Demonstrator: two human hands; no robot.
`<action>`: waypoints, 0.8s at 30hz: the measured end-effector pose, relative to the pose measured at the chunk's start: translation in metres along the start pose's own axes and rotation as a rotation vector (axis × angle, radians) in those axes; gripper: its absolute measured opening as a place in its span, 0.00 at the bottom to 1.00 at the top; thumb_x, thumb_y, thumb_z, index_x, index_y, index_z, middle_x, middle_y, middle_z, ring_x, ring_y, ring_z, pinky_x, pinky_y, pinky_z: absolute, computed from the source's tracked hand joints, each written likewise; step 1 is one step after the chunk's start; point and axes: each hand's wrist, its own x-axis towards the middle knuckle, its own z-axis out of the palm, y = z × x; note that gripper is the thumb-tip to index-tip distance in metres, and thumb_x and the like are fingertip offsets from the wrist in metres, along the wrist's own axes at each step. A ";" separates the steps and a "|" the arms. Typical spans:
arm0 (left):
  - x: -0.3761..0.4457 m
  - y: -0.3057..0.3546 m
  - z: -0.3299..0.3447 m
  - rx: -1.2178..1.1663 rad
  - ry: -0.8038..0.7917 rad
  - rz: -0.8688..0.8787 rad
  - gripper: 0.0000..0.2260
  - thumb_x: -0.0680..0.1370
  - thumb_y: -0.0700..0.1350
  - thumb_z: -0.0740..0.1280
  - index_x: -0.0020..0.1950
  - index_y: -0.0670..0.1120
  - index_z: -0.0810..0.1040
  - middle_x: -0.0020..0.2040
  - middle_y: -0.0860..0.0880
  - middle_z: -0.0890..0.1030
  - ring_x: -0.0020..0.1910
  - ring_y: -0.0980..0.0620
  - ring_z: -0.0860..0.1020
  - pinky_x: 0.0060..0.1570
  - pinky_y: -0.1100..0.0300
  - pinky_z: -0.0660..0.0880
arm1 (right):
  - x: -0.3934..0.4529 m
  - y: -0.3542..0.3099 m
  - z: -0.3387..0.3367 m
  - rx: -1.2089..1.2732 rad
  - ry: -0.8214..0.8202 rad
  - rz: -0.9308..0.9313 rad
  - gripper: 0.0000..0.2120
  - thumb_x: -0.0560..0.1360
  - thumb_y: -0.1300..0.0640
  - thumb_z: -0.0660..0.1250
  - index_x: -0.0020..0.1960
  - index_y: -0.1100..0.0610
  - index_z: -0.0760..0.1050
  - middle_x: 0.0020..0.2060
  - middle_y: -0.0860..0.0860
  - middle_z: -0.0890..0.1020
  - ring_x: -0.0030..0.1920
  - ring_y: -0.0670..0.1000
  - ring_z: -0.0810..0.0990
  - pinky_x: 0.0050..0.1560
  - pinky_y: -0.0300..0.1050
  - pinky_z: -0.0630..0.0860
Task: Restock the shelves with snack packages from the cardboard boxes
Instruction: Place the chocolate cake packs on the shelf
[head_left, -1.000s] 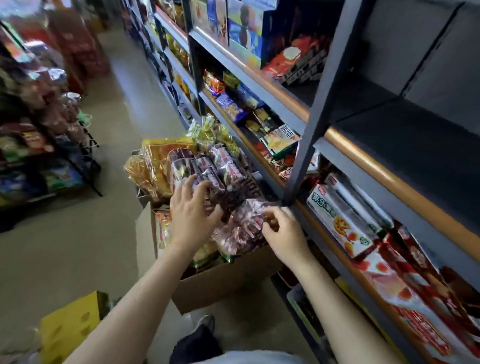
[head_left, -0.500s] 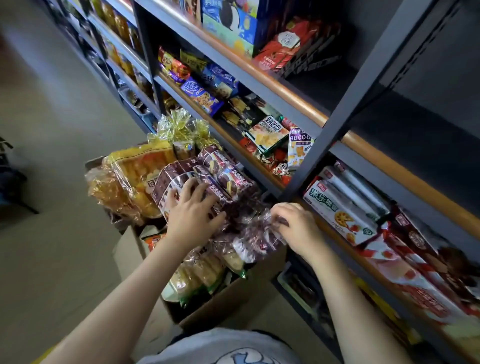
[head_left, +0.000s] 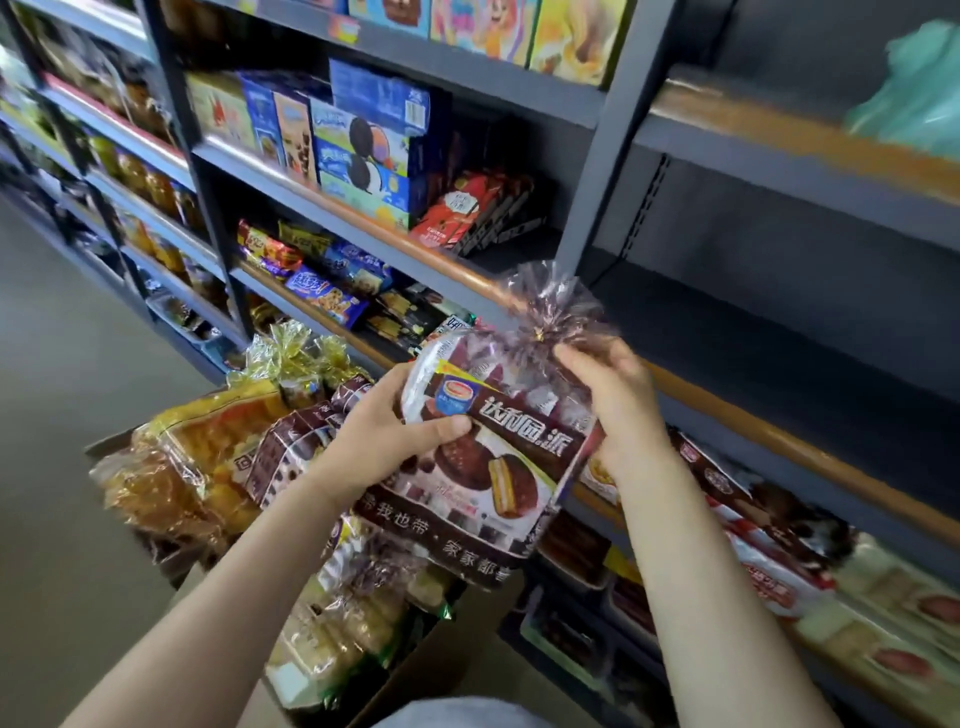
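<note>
Both hands hold one brown bag of chocolate pies (head_left: 488, 467) up in front of the dark metal shelves (head_left: 613, 130), above the open cardboard box (head_left: 410, 675). The left hand (head_left: 384, 441) grips the bag's left edge, thumb curled over the printed front and fingers behind. The right hand (head_left: 618, 395) pinches the gathered neck just under the crinkled frill of clear purplish film, which is tied with a small gold twist (head_left: 540, 336).

The bag is glossy, soft plastic and bulges with small wrapped cakes. Its front shows a round chocolate-coated pie and a cut one with a pale filling. Large white Chinese characters read 达利园·派, beside a blue and yellow logo badge. A dark band lower down carries more white characters, only partly legible.

Just to the left, in and on the box, lie more brown bags (head_left: 291, 452) of the same kind. Beside them are clear crackly bags of golden cakes (head_left: 197, 457) with gold frilled tops. Near the front of the box sit clear packs of pale rounds (head_left: 337, 623).

On the far shelves stand blue cardboard boxes of sandwich biscuits (head_left: 363, 150), with leaning red cartons (head_left: 467, 208) to their right. One shelf below lie blue foil biscuit packs (head_left: 327, 296). The shelf edges (head_left: 779, 441) on the right have a worn wood-coloured strip. Low on the right lie flat red and white packs (head_left: 769, 561).
</note>
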 end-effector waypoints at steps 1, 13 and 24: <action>-0.002 0.001 0.002 -0.047 0.022 -0.018 0.25 0.71 0.48 0.78 0.66 0.52 0.73 0.55 0.46 0.86 0.52 0.43 0.86 0.56 0.38 0.80 | -0.002 0.004 -0.002 0.055 -0.003 0.058 0.14 0.74 0.52 0.74 0.56 0.54 0.77 0.52 0.55 0.85 0.49 0.55 0.86 0.55 0.57 0.81; -0.005 0.003 0.033 -0.164 0.002 -0.188 0.12 0.78 0.57 0.71 0.45 0.49 0.84 0.49 0.40 0.87 0.47 0.36 0.85 0.54 0.38 0.81 | -0.077 0.071 -0.023 0.154 -0.038 0.306 0.20 0.75 0.50 0.72 0.65 0.52 0.75 0.53 0.53 0.86 0.53 0.56 0.86 0.52 0.53 0.81; -0.051 0.009 0.189 -0.235 -0.328 -0.252 0.21 0.77 0.57 0.72 0.66 0.47 0.77 0.54 0.40 0.86 0.51 0.37 0.85 0.50 0.41 0.81 | -0.186 0.051 -0.176 0.208 0.240 0.163 0.24 0.72 0.49 0.75 0.65 0.54 0.75 0.56 0.55 0.85 0.56 0.58 0.84 0.62 0.62 0.77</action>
